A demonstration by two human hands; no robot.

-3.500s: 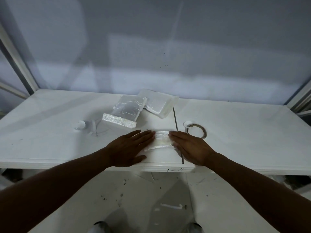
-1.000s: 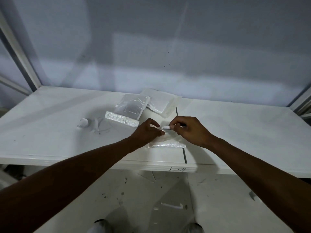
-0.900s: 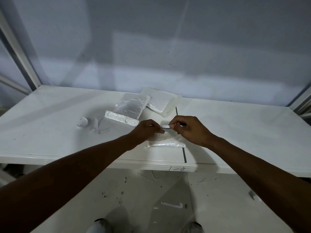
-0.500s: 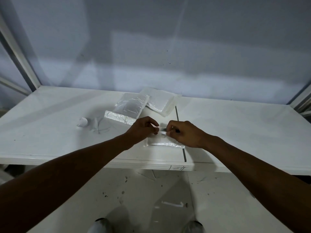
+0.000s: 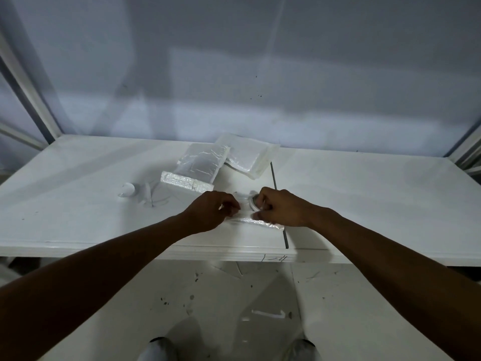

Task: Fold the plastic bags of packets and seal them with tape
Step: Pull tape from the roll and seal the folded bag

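A folded clear plastic bag of packets (image 5: 263,223) lies near the table's front edge, between my two hands. My right hand (image 5: 279,208) grips the tape roll (image 5: 252,204) just above the bag, fingers curled round it. My left hand (image 5: 212,211) sits close to the left of the roll, its fingers curled and pinching what looks like the tape's free end. Most of the roll and the tape strip are hidden by my fingers.
Two more bags of packets lie further back: a shiny one (image 5: 197,169) and a flatter one (image 5: 246,158) leaning over it. A small white object (image 5: 127,190) lies at the left. A dark seam (image 5: 278,201) runs across the white table (image 5: 364,194).
Earlier both hands pressed flat on the bag. My right hand then picked up the tape roll, and the hands, holding tape between them, have drawn closer and lowered toward the bag.
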